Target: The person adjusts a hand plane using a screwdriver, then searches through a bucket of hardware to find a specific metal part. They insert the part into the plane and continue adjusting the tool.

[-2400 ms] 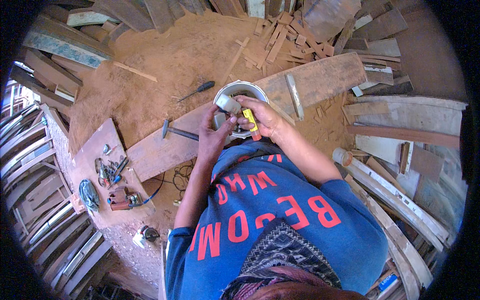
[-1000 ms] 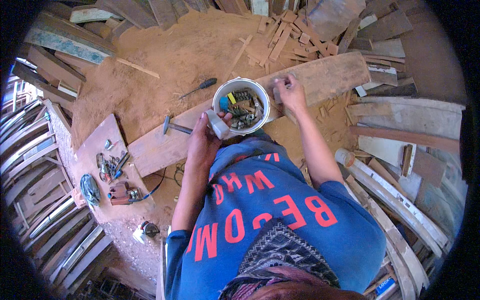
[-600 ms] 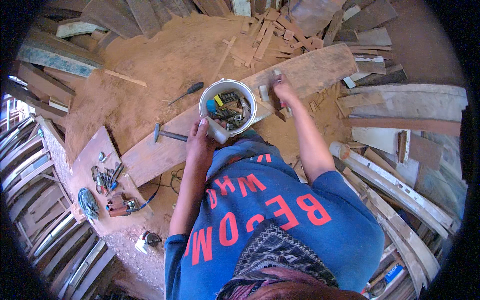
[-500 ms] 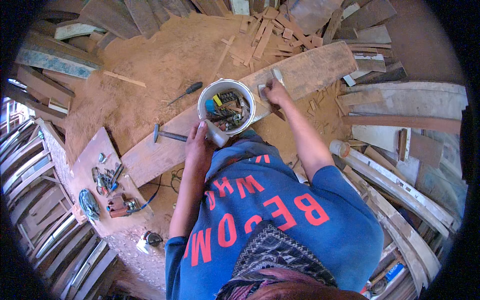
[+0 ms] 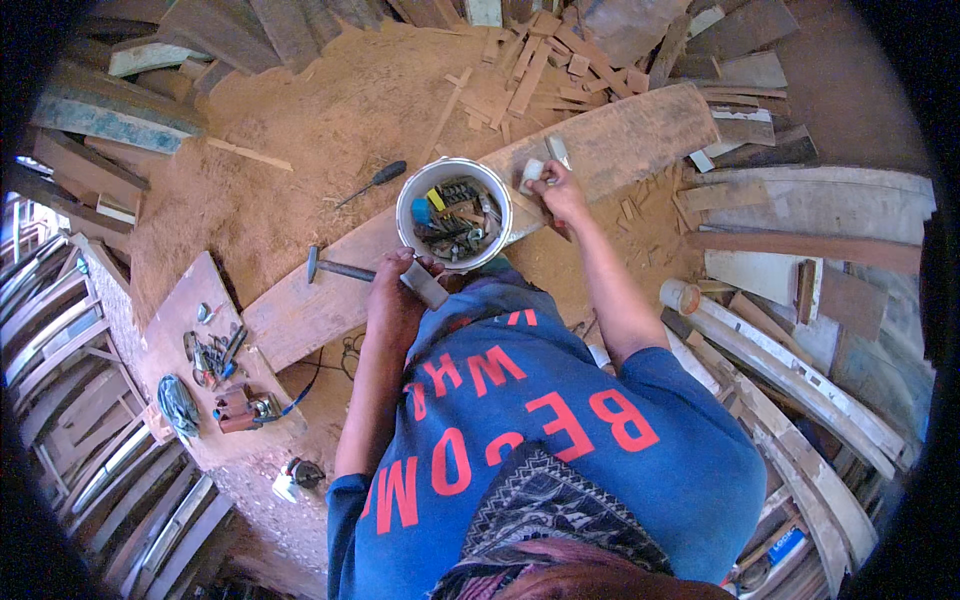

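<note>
My left hand (image 5: 390,295) is closed around a grey, oblong block (image 5: 425,285), its exact kind unclear, close to my lap. In front of me stands a white bucket (image 5: 404,220) holding a mix of small tools and hardware. To the right of it, my right hand (image 5: 562,195) pinches a small white piece (image 5: 532,174) over the wide wooden plank (image 5: 640,130). A flat metallic piece (image 5: 558,151) lies just beyond those fingers. The hammer (image 5: 340,268) rests on the plank, its handle end running toward my left hand.
A black-handled screwdriver (image 5: 385,174) lies on the sawdust beyond the plank. At left, a board (image 5: 190,290) carries loose tools and a reddish power tool (image 5: 240,410). Wood offcuts (image 5: 530,75) are piled far off, and planks (image 5: 810,245) are stacked at right.
My left hand has lowered the grey block slightly toward my lap and tilted it. My right hand has turned, showing more of the white piece. Bucket and hammer look unmoved.
</note>
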Demonstrator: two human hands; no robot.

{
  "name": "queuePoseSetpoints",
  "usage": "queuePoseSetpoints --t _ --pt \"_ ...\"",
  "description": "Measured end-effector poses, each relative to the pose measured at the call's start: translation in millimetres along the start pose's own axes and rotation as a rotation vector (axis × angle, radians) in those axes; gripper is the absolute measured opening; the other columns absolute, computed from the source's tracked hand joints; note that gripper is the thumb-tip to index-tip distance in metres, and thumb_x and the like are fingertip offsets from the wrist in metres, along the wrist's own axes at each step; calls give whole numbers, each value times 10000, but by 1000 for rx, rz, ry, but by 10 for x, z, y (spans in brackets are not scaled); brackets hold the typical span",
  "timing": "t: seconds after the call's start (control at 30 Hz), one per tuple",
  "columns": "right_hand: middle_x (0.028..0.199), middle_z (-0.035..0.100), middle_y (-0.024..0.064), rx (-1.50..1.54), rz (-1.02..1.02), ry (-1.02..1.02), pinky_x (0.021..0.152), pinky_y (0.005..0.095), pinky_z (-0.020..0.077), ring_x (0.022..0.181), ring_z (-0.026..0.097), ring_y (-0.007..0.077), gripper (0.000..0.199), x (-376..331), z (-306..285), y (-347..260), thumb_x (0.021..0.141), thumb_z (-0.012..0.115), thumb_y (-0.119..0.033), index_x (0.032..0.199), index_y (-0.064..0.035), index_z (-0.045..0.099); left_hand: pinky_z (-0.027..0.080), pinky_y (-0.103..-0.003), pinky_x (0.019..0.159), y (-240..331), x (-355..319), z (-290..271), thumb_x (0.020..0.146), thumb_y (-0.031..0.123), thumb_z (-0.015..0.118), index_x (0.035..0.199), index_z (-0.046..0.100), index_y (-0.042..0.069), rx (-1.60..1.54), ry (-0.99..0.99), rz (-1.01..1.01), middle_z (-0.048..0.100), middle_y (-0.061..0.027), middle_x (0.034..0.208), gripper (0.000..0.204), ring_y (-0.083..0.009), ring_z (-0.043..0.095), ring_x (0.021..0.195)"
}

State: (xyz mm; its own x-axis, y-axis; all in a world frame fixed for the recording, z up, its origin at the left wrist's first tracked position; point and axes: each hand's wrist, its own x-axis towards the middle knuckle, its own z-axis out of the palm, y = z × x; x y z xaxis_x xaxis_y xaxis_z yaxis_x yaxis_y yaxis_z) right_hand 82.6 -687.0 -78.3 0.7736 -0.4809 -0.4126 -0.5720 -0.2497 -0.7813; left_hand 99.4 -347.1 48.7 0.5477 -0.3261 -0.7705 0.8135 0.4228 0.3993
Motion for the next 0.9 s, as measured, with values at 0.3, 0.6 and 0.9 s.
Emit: queuePoseSetpoints --t 0.3,0.6,0.9 --pt "1040 664 120 -427 -31 204 815 374 540 895 657 252 410 84 10 345 899 715 -214 1232 -17 579 583 -488 849 -20 72 169 1002 146 486 1370 448 49 51 -54 -1 631 -168 1128 382 -318 665 1036" --pt "1024 645 83 -71 -252 -513 753 356 535 848 630 186 509 -1056 -454 -1253 916 711 -264 1337 -71 499 569 -441 884 -75 -39 593 1030 181 508 1416 432 63 303 -119 -11 645 -144 1221 411 -274 641 1149" --pt "1172 671 242 -167 -105 -102 943 444 520 1121 660 377 571 -872 -169 -660 859 725 -353 1298 -24 565 401 -422 1113 -175 -136 749 1019 253 598 1537 328 59 465 -295 82 554 -138 1432 615 -268 532 1315"
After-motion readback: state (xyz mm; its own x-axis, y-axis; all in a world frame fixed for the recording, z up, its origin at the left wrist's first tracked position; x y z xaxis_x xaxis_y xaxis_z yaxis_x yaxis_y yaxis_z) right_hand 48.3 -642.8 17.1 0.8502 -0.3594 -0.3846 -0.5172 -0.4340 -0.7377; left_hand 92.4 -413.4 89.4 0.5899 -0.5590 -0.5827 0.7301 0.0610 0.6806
